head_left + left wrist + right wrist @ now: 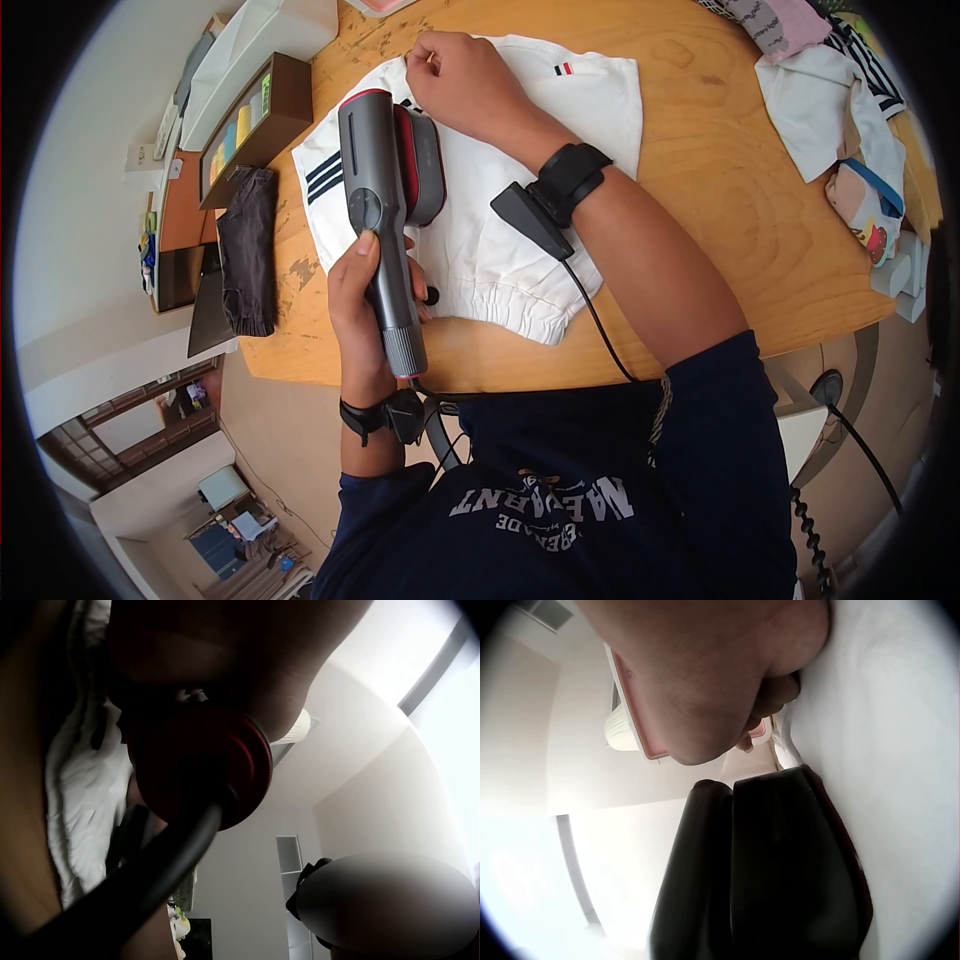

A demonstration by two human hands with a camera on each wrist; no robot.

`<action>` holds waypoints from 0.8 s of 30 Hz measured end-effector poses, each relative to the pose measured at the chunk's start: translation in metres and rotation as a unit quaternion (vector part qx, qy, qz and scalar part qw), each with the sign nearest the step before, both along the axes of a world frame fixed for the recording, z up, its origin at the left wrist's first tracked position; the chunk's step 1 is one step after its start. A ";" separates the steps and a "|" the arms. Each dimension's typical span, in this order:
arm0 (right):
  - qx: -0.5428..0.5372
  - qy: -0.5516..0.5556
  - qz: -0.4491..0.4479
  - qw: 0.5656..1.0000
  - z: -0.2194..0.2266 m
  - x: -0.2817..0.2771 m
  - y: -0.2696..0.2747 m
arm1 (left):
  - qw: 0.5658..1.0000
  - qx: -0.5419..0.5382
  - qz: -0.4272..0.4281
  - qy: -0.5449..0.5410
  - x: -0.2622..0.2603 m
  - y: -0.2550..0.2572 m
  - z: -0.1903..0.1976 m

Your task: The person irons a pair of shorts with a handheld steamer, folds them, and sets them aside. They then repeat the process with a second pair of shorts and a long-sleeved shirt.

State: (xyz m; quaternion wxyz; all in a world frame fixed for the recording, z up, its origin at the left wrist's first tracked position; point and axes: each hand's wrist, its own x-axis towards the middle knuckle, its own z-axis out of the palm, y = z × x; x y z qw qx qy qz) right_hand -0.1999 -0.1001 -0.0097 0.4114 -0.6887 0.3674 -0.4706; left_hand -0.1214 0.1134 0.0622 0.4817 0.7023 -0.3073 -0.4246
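White shorts (pixel 500 240) with a gathered elastic waistband and dark stripes at one side lie spread on the wooden table. My left hand (pixel 358 290) grips the handle of a grey handheld garment steamer (pixel 370 160), thumb on its front near the control dial. The steamer's red-edged head (pixel 795 855) lies right at the white cloth in the right wrist view. At the far edge of the shorts, my right hand (pixel 465 85) has its fingers curled down and pinches the cloth; its fingertips are partly hidden. In the left wrist view, the steamer's red base (pixel 202 761) shows with its cord.
Dark folded trousers (pixel 248 255) lie at the table's left edge, below a brown box (pixel 290 105). A heap of clothes (pixel 820 110) covers the far right corner. The black cord (pixel 595 325) from the right wrist camera crosses the table's near edge.
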 end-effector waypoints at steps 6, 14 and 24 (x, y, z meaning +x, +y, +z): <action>0.020 0.012 0.015 1.000 0.002 0.000 0.000 | 1.000 0.014 0.016 0.008 -0.001 0.012 0.001; 0.002 0.018 0.005 1.000 -0.001 0.000 -0.001 | 1.000 0.025 0.011 0.010 -0.009 0.030 0.007; 0.008 0.017 0.004 1.000 -0.002 0.001 -0.001 | 0.998 0.041 0.007 0.036 -0.013 0.051 0.014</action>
